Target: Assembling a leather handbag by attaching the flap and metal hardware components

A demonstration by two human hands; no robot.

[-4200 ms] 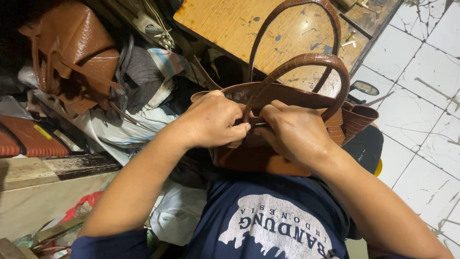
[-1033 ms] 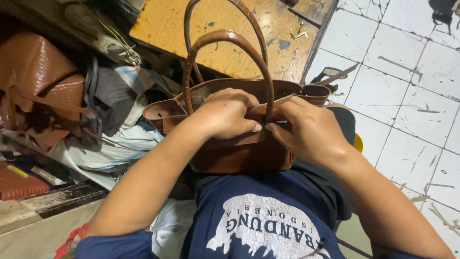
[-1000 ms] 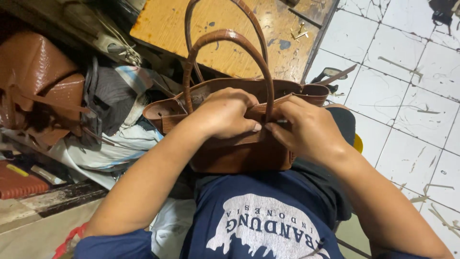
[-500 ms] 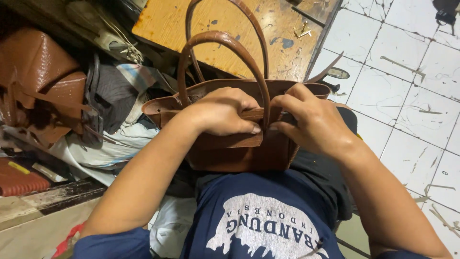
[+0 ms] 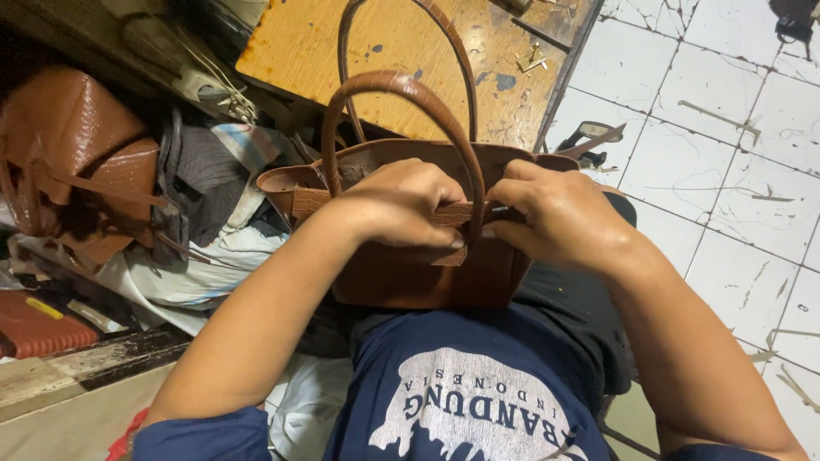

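Observation:
A brown textured leather handbag (image 5: 410, 277) with two arched handles rests upright on my lap. My left hand (image 5: 397, 205) grips a flat leather strap (image 5: 448, 213) that runs across the bag's front near the top. My right hand (image 5: 559, 213) pinches the same strap from the right, just beside the near handle's base. Both hands meet at the middle of the bag's front. The strap's fastening is hidden under my fingers.
A scuffed wooden board (image 5: 401, 55) lies behind the bag. Another brown leather bag (image 5: 77, 162) and a pile of cloth (image 5: 205, 188) sit to the left. White floor tiles (image 5: 709, 154) with scraps spread to the right. A red object (image 5: 38, 324) lies at lower left.
The view has shifted slightly. Both hands stay on the bag's front strap, the right hand's fingers having closed in nearer the handle base.

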